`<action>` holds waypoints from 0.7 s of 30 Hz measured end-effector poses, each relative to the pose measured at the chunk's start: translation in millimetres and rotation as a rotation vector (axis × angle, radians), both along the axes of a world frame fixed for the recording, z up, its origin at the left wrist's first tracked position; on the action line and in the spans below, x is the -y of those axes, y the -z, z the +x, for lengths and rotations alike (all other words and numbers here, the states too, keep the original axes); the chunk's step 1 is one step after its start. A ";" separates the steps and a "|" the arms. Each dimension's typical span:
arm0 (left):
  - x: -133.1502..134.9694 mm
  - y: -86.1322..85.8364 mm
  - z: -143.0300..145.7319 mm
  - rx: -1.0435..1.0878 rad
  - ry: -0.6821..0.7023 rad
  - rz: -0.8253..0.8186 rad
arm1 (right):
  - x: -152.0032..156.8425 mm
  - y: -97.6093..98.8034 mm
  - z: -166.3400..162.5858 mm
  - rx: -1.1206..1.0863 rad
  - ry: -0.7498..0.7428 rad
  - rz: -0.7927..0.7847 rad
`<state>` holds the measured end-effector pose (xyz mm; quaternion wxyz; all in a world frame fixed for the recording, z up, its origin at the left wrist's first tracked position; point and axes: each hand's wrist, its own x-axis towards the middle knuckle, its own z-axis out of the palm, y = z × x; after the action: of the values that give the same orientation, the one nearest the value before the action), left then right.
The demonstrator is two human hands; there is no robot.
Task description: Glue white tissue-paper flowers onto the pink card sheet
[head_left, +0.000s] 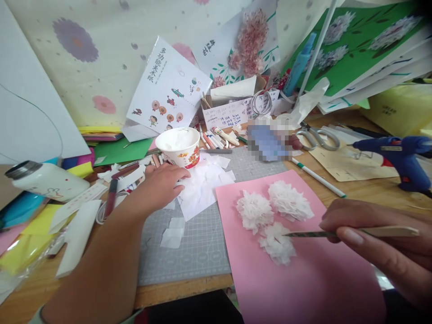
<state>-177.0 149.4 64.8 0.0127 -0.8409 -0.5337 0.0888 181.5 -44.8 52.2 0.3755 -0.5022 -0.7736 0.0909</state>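
Observation:
My right hand (pixel 374 238) grips a thin wooden stick (pixel 388 231) with a dark, pointed end. Its tip touches the lowest of three white ruffled paper flowers (pixel 278 243), on a pink sheet (pixel 303 288). The other two, a left flower (pixel 254 210) and a right flower (pixel 290 200), sit just above it. My left hand (pixel 165 184) reaches over loose white paper pieces (pixel 202 184), its thumb and forefinger slightly apart. Directly beyond its fingers stands a white paper bowl (pixel 178 146) with white contents. Some of my left fingers are hidden.
A grey cutting mat (pixel 189 256) lies under the scraps. At right are scissors (pixel 317 137), a blue glue gun (pixel 398 153) and a green-tipped marker (pixel 319 177). A white bottle (pixel 47 180) lies at left near coloured papers. Several pens (pixel 216 139) lie behind the bowl.

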 end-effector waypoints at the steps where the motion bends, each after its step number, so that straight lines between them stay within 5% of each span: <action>1: -0.9 2.3 1.4 -0.002 -0.005 -0.001 | 0.2 0.1 0.2 -0.007 0.000 0.002; 6: -4.0 7.6 5.9 0.029 -0.029 -0.001 | 0.7 0.5 0.5 -0.035 -0.018 0.008; 15: 3.4 -9.0 -1.6 0.370 0.014 0.218 | -0.2 -2.4 -8.4 -0.143 0.024 0.016; 21: 54.3 8.3 54.2 0.752 0.268 0.237 | -9.0 -12.4 -7.3 -0.195 -0.101 0.019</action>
<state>-122.7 95.1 56.6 -0.0751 -0.8694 -0.3936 -0.2890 174.2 -35.7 64.7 0.4489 -0.4476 -0.7586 0.1508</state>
